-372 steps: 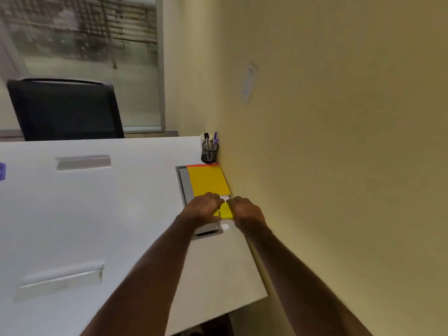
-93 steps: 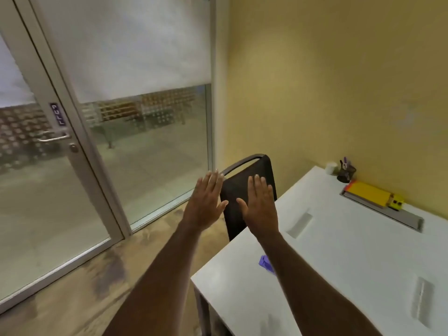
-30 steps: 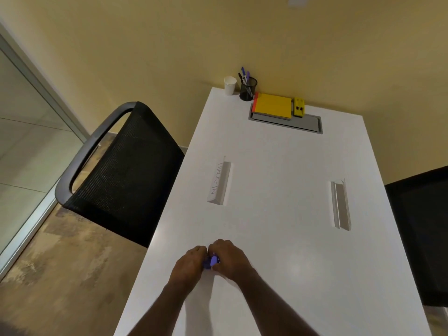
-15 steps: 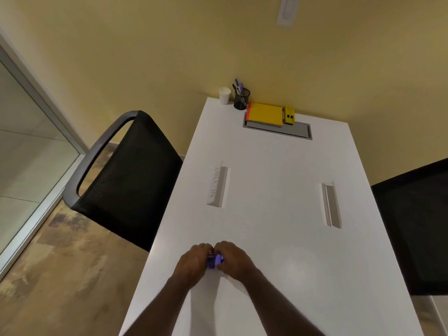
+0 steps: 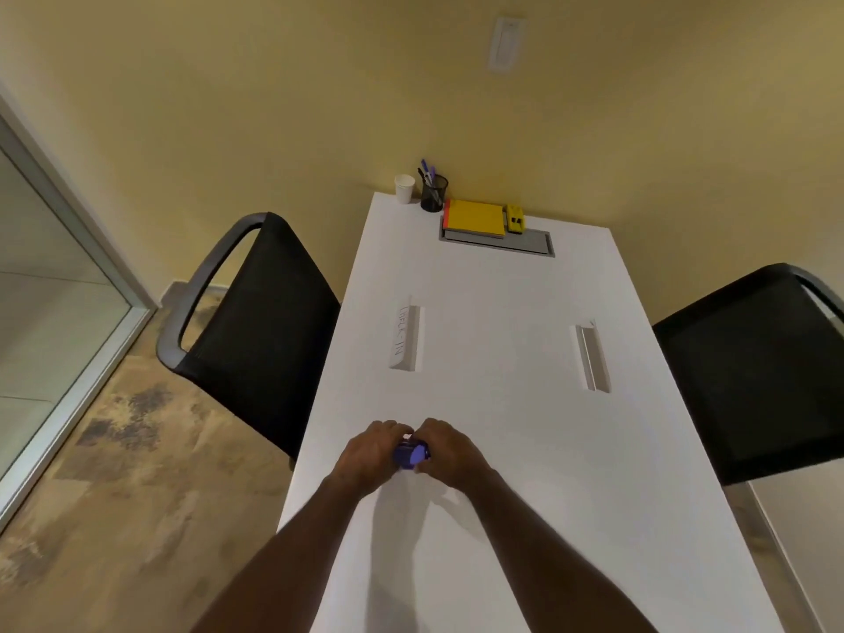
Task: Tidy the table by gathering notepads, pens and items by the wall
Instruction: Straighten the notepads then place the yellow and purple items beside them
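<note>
Gripping a small purple item (image 5: 410, 455) with my left hand (image 5: 371, 452) and right hand (image 5: 450, 453), newly gathered near the worktop's (image 5: 502, 427) near edge; wall-side pile awaits.

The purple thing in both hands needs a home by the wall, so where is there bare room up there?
Bare tabletop lies right of the grey tray, up to the wall. Left is crowded: paper cup, pen holder, yellow notepad and small yellow item sit packed together. Both hands grip the purple item.
</note>
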